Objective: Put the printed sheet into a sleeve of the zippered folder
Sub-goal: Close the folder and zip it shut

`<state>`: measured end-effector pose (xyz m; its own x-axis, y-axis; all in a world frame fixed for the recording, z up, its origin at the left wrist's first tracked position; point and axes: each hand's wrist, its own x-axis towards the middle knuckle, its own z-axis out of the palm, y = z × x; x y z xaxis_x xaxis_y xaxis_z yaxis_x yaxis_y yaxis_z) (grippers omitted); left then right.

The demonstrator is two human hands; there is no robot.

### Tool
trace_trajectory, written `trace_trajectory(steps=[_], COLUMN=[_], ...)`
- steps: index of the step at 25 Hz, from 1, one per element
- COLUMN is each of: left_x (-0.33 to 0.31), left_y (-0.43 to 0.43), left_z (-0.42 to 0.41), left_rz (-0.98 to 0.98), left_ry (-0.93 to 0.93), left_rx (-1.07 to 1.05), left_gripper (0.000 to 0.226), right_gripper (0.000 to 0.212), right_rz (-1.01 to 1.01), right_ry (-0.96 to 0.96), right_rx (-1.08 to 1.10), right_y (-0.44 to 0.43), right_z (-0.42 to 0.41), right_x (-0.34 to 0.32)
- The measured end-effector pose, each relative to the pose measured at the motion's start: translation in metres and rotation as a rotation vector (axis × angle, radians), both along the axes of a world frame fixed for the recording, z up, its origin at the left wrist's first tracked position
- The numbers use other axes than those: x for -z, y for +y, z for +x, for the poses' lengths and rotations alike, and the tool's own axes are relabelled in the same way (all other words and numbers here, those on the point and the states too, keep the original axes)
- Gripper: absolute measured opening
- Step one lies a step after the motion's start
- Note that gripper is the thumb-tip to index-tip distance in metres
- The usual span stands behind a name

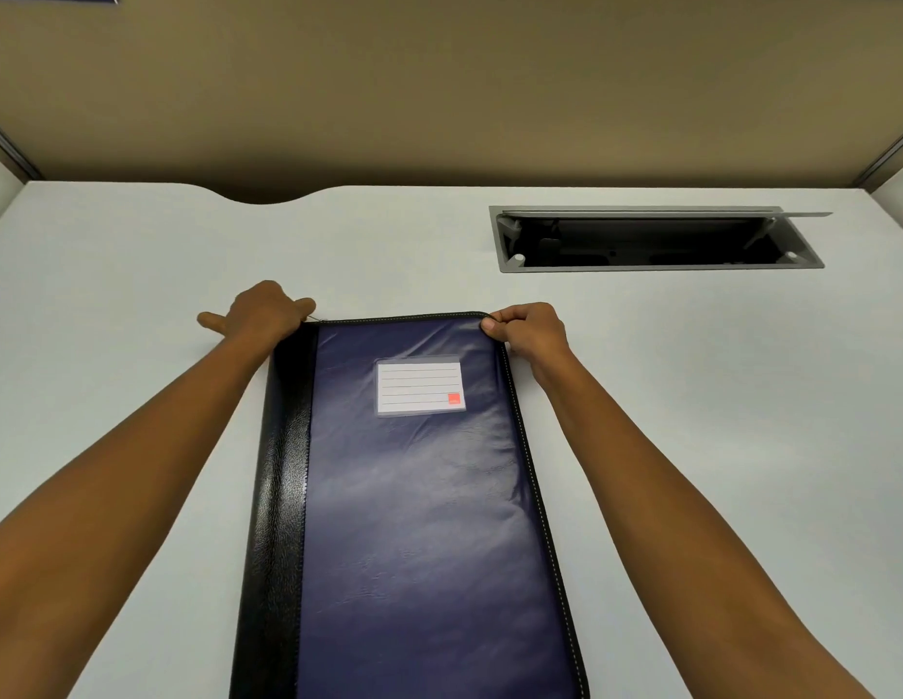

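A dark blue zippered folder (414,496) with a black spine and a white label card (419,388) lies closed on the white desk (136,274), its spine to the left. My left hand (265,310) rests on the far left corner, fingers curled at the zipper end, thumb stretched out to the left. My right hand (527,327) pinches the far right corner of the cover at the zipper edge. No printed sheet is in view.
An open grey cable box (656,239) with a raised lid is sunk into the desk at the back right. A tan partition wall (439,93) stands behind the desk, with a curved notch in the desk's back edge.
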<state>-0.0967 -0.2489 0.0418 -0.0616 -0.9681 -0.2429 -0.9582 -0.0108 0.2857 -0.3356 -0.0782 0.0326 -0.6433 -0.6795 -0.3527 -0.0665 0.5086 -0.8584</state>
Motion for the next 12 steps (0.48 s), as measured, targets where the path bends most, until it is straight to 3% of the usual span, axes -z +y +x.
trace_trajectory(steps=[5, 8, 12], left_x=[0.001, 0.004, 0.006], left_y=[-0.006, -0.002, 0.022], left_z=[0.032, 0.042, 0.047], left_rz=[-0.028, 0.018, -0.086], left_ry=[-0.060, 0.044, 0.185], left_rx=[-0.058, -0.119, -0.100], left_gripper=[0.034, 0.029, 0.028], right_gripper=[0.016, 0.016, 0.025], right_rz=[0.009, 0.003, -0.018], right_ry=[-0.016, -0.004, 0.054], right_rx=[0.007, 0.010, 0.008], right_y=[-0.002, -0.001, 0.005], right_z=[0.000, 0.002, 0.006], right_x=[-0.001, -0.001, -0.001])
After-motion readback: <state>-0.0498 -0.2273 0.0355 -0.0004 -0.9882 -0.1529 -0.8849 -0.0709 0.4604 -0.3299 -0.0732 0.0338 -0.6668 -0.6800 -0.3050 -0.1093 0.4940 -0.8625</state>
